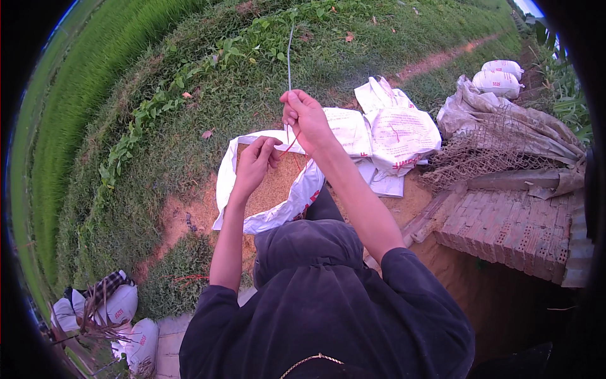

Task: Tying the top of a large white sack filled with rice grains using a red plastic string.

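My right hand [304, 120] is raised over an open white sack [222, 192], closed around a long, thin grey metal rod [290, 60] like a sack needle. The rod points up and away, its far end slightly bent. Red string [291, 147] trails below my right fist and runs towards my left hand [255, 159]. The left fingers pinch together at the string, lower and to the left, over the sack's mouth. Loose brown husks or grain [265, 189] fill the sack, whose rim is spread wide. Its lower side is partly hidden by my body.
Folded white sacks [404, 136] lie right of the open one. Farther right are a dirty tarp with netting [505, 126], a brick structure [505, 224] and two full sacks [499, 82]. More filled sacks [140, 344] stand at lower left. Grass and green field border the left.
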Demonstrator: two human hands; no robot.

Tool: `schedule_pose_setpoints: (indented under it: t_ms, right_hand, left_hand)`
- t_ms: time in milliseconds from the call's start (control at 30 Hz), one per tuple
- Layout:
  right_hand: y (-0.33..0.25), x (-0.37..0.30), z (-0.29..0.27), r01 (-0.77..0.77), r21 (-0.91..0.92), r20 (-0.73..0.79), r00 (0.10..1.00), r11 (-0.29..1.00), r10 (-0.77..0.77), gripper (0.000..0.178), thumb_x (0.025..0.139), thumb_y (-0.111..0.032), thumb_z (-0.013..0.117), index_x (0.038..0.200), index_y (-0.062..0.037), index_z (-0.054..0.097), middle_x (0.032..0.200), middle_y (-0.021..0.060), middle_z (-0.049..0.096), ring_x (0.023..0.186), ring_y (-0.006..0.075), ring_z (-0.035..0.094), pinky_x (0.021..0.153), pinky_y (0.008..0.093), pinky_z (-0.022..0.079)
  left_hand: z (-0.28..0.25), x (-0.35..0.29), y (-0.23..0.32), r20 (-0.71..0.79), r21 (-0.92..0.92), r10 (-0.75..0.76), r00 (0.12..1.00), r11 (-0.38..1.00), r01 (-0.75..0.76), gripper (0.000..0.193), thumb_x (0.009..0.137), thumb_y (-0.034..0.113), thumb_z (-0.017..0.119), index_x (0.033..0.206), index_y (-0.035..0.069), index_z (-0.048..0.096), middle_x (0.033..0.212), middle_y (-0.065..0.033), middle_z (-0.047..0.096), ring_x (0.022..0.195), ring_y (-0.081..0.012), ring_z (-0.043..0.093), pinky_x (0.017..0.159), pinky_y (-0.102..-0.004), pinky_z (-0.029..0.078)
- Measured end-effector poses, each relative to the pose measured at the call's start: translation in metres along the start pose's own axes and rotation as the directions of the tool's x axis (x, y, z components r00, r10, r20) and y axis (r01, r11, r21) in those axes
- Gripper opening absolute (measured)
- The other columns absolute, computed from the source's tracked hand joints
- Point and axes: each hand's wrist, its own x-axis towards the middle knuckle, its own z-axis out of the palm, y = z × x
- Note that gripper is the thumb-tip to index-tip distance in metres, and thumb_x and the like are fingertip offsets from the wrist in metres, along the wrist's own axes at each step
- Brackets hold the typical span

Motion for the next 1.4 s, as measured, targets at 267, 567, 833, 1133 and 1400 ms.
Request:
schedule_pose_setpoints:
  t_ms: [267, 567, 833, 1133, 1400]
  right_hand:
    - [0.011, 0.030, 0.010, -0.049, -0.485, -0.013, 0.999, 0.873, 0.049, 0.021, 0.102, -0.019, 0.046, 0.094, -0.0031, 0.057, 0.064, -0.0045, 0.042, 0.056, 0.0066, 0.038, 0.053, 0.0225, 0.034]
    - [0.040, 0.142, -0.018, -0.063, -0.958, -0.029, 0.992, 0.281, 0.125, 0.024, 0.091, -0.020, 0.053, 0.088, -0.0044, 0.071, 0.082, 0.0128, 0.069, 0.078, 0.0233, 0.065, 0.075, 0.0352, 0.050]
    - [0.094, 0.205, 0.049, -0.011, -0.954, 0.041, 0.985, 0.301, 0.166, 0.023, 0.095, -0.018, 0.052, 0.090, -0.0037, 0.069, 0.057, 0.0008, 0.049, 0.045, 0.0098, 0.041, 0.043, 0.0286, 0.033]
    - [-0.079, 0.055, 0.031, 0.090, -0.687, 0.263, 0.956, 0.721, 0.132, 0.027, 0.102, -0.022, 0.046, 0.117, -0.0005, 0.054, 0.060, -0.0081, 0.036, 0.051, 0.0024, 0.029, 0.047, 0.0210, 0.022]
    - [-0.077, -0.128, -0.108, -0.217, -0.881, -0.077, 0.942, 0.420, 0.326, 0.020, 0.099, -0.018, 0.050, 0.099, -0.0004, 0.059, 0.063, -0.0031, 0.046, 0.058, 0.0047, 0.040, 0.052, 0.0233, 0.033]
  left_hand:
    - [0.033, 0.036, -0.127, 0.143, 0.911, 0.538, 0.831, 0.256, -0.323, 0.026, 0.084, 0.010, 0.061, 0.109, 0.008, 0.065, 0.109, -0.0059, 0.068, 0.116, -0.0234, 0.058, 0.112, -0.0517, 0.025]
    - [0.061, -0.023, -0.161, 0.200, 0.854, 0.445, 0.873, 0.358, -0.379, 0.013, 0.078, 0.007, 0.057, 0.091, 0.007, 0.059, 0.097, -0.0085, 0.063, 0.103, -0.0208, 0.061, 0.095, -0.0406, 0.041]
    - [0.091, -0.063, -0.154, 0.131, 0.802, 0.501, 0.855, 0.454, -0.389, 0.016, 0.076, 0.009, 0.057, 0.090, 0.004, 0.059, 0.096, -0.0121, 0.061, 0.103, -0.0263, 0.059, 0.091, -0.0386, 0.045]
    - [0.077, -0.035, -0.167, 0.076, 0.831, 0.474, 0.877, 0.456, -0.319, 0.013, 0.079, 0.008, 0.058, 0.091, 0.003, 0.061, 0.102, -0.0141, 0.062, 0.106, -0.0293, 0.058, 0.095, -0.0423, 0.043]
    - [0.067, -0.035, -0.119, -0.134, 0.823, 0.111, 0.985, 0.566, 0.048, 0.034, 0.077, 0.029, 0.074, 0.097, 0.005, 0.063, 0.100, -0.0133, 0.065, 0.103, -0.0296, 0.058, 0.090, -0.0414, 0.043]
